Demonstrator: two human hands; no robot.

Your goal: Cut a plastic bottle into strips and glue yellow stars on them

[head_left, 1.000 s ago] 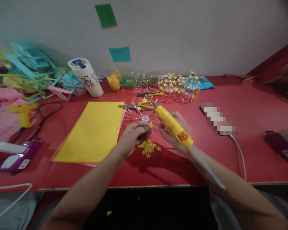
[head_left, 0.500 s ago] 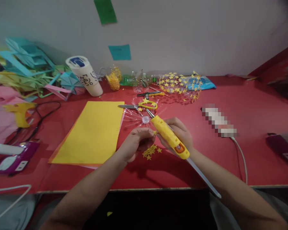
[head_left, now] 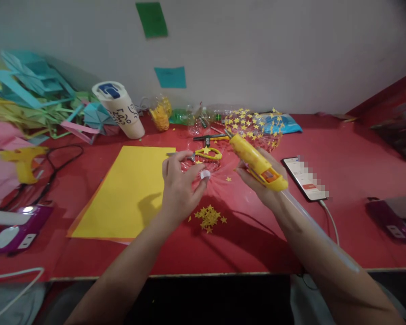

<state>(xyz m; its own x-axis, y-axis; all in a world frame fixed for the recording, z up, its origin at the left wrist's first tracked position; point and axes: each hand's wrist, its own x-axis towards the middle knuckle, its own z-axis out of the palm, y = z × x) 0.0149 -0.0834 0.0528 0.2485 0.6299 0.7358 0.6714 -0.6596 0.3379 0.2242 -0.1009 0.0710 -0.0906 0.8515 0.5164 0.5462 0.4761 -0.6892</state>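
My right hand (head_left: pixel 265 180) is wrapped round a yellow hot glue gun (head_left: pixel 257 160), whose nozzle points up and to the left. A clear glue stick (head_left: pixel 321 230) sticks out of its back along my forearm. My left hand (head_left: pixel 179 185) is open, thumb and forefinger apart at the white neck (head_left: pixel 205 174) of a cut clear plastic bottle with thin splayed strips. Whether the fingertips touch it I cannot tell. Among the strips lie a few yellow stars (head_left: pixel 206 150). A pile of small yellow stars (head_left: pixel 209 217) lies nearer me.
Yellow sheets (head_left: pixel 131 194) lie on the left, scissors (head_left: pixel 208 154) and a cutter (head_left: pixel 211 137) behind the bottle piece. A star-covered clear piece (head_left: pixel 245 122), a tumbler (head_left: pixel 120 110) and folded paper (head_left: pixel 37 85) stand farther back. A second glue gun (head_left: pixel 23 162) and a phone (head_left: pixel 306 179) flank the area.
My left hand has moved from the star pile up to the bottle neck, its fingers spreading from a pinch on a star. My right hand has drawn the glue gun right and away.
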